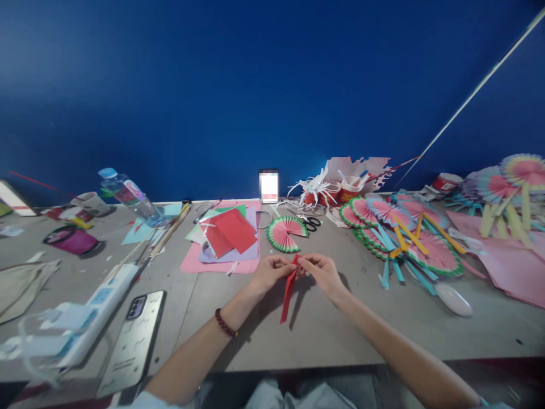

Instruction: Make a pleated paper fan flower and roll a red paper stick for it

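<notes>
Red paper strip: the folded strip [288, 298] is pinched at its upper end between both hands, above the middle of the tabletop [238, 352], its free end slanting down toward the near edge.
Left hand: the left hand [271, 271] has thumb and fingers closed on the strip's top; a dark beaded bracelet [225, 324] circles the wrist.
Right hand: the right hand [324, 274] is clamped on the same end, fingertips close beside the left ones.
Watermelon-colored fan: the pleated paper fan [283, 234] lies just beyond the hands, a wedge open on its right; black-handled scissors [314, 225] lie beside it.
Colored sheets: red sheets [235, 232] lie on lilac and pink paper [191, 258], left of the fan.
Far edge: a lit phone [269, 187] stands upright near the middle; red cups [346, 192] with white paper strips [314, 188] are right of it.
Right side: a cluster of pleated fans [394, 218] with blue and yellow strips; pink sheets [517, 267] reach toward the right edge.
Left side: a tilted plastic bottle [131, 196], a white power strip [104, 312] and, by the near left corner, a patterned smartphone [133, 343].
</notes>
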Tool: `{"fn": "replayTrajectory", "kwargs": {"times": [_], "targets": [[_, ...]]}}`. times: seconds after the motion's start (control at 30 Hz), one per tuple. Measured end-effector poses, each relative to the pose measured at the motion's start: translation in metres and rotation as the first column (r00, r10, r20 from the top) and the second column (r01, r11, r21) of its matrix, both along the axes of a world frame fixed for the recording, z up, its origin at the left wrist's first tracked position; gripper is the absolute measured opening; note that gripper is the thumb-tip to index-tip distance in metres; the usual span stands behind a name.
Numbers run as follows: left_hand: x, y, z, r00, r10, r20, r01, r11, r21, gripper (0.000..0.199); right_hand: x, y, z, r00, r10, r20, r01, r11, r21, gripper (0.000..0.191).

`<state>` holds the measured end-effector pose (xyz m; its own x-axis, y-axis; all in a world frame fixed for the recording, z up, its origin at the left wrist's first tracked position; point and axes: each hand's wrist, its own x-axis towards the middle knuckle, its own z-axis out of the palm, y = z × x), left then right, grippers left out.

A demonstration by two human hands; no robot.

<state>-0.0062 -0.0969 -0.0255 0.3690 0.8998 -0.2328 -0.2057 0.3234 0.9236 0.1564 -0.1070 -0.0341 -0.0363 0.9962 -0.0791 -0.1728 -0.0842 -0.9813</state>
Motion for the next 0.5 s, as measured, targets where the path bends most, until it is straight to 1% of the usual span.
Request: {"fn": "replayTrajectory", "kwargs": {"times": [0.23, 0.5], "targets": [[-0.0007, -0.0006, -0.0026, 1.000, -0.001, -0.004, 0.001, 1.000, -0.006, 0.044, -0.0003, -0.0002, 0.0004, 1.000, -0.008, 0.001, 0.008, 1.000, 0.002, 0.045], [-0.0013, -0.0025, 0.0032, 0.997, -0.054, 0.049, 0.055, 0.998, -0.018, 0.041, -0.0002, -0.0007, -0.0003, 0.994, 0.042, -0.104, -0.045, 0.999, -0.026, 0.041]]}}
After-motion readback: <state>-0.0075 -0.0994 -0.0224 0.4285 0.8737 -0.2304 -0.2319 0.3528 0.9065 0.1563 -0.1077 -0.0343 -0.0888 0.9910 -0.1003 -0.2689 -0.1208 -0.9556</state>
